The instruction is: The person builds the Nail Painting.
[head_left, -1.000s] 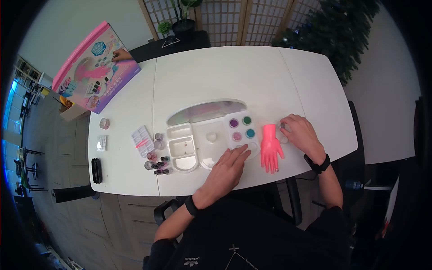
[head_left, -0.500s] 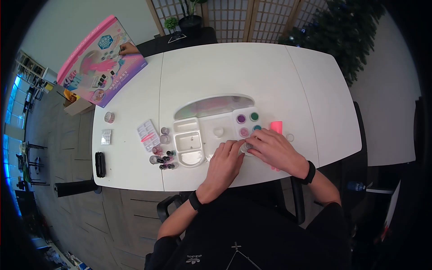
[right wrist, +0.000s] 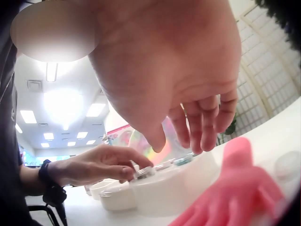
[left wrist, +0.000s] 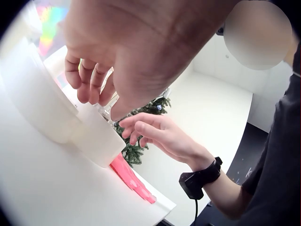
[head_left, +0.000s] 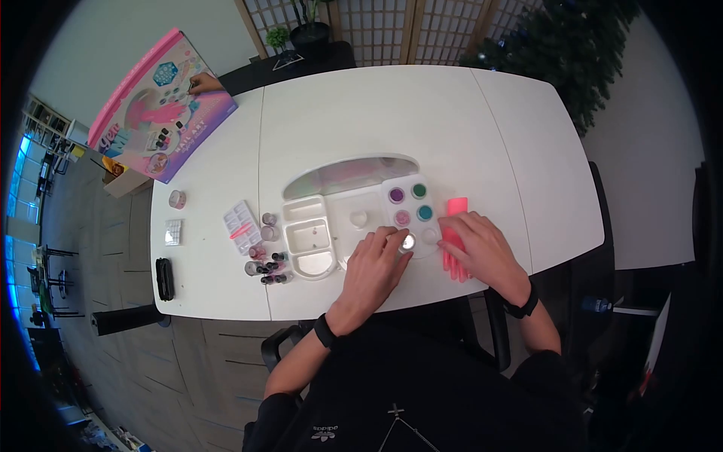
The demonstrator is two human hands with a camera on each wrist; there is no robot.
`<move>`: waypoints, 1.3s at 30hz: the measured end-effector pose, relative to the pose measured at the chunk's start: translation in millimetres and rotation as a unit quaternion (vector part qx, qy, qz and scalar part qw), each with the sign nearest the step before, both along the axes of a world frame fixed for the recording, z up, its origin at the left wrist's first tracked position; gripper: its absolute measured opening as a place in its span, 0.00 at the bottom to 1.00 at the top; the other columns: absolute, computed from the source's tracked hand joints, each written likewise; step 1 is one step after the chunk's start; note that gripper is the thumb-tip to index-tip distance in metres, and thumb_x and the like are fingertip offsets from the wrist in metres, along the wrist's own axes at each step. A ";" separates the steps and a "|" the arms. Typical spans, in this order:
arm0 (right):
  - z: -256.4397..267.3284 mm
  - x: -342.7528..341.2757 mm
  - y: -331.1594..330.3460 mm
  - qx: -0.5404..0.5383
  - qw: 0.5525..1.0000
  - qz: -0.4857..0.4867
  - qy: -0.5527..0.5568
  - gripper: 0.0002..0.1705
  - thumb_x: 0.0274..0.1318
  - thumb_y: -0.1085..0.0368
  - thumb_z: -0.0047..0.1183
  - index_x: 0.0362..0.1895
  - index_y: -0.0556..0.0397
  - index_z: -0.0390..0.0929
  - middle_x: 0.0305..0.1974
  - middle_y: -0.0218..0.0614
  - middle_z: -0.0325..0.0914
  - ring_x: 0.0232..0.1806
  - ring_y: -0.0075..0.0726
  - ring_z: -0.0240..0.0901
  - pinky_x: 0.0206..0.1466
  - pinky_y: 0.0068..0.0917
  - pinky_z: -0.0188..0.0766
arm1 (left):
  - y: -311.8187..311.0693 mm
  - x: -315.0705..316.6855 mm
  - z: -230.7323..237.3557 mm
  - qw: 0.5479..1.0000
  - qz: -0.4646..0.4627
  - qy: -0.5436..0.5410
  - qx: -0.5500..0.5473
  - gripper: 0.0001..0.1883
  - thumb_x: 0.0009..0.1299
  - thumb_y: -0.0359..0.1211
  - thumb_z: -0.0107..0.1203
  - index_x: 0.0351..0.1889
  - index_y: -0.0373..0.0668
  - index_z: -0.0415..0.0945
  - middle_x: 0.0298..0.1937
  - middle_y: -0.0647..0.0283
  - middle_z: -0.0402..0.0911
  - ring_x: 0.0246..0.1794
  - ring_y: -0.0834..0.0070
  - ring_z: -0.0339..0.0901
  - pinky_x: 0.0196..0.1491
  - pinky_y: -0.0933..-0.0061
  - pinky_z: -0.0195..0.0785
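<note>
Jar (head_left: pixel 407 242) pinched by the left hand (head_left: pixel 370 273); right hand (head_left: pixel 486 250) hovers, loosely open.

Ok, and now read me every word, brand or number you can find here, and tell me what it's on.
"adidas", under the logo on the black shirt.
"NAIL ART", on the purple lower band of the pink and purple box.
The box's big stylised lettering and its smaller print: too unclear to quote.
The small polish bottles: too small to read.
The small jar at the left hand: no lettering can be made out.
</note>
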State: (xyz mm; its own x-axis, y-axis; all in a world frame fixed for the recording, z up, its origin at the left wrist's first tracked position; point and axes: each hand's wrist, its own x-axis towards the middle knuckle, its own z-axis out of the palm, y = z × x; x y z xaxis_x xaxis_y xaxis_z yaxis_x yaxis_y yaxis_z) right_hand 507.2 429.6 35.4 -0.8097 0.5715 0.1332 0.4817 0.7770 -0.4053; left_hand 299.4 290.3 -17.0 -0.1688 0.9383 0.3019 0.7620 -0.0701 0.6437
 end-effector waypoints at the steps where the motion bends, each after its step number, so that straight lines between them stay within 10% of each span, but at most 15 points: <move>1: 0.9 10.0 3.7 0.002 1.000 -0.024 -0.017 0.18 0.68 0.63 0.68 0.58 0.56 0.85 0.47 0.40 0.82 0.50 0.50 0.81 0.57 0.45 0.78 | 1.0 0.7 0.1 1.000 0.003 0.003 -0.003 0.20 0.74 0.32 0.71 0.62 0.40 0.82 0.59 0.58 0.83 0.51 0.53 0.84 0.53 0.53 0.80; 25: -24.0 55.3 13.2 -0.039 0.982 -0.184 0.017 0.13 0.70 0.67 0.65 0.53 0.60 0.82 0.45 0.44 0.80 0.48 0.53 0.82 0.53 0.45 0.81 | 16.1 -4.9 7.1 0.983 0.011 -0.086 -0.160 0.16 0.75 0.34 0.70 0.57 0.43 0.82 0.51 0.59 0.82 0.43 0.59 0.84 0.47 0.55 0.80; 39: -15.3 -15.5 -15.9 0.013 1.000 0.005 0.021 0.16 0.65 0.66 0.68 0.53 0.58 0.83 0.46 0.41 0.78 0.50 0.48 0.80 0.55 0.43 0.80 | 14.8 -6.1 0.6 0.987 0.002 -0.077 -0.140 0.17 0.75 0.36 0.71 0.58 0.45 0.82 0.51 0.58 0.82 0.44 0.59 0.85 0.48 0.55 0.80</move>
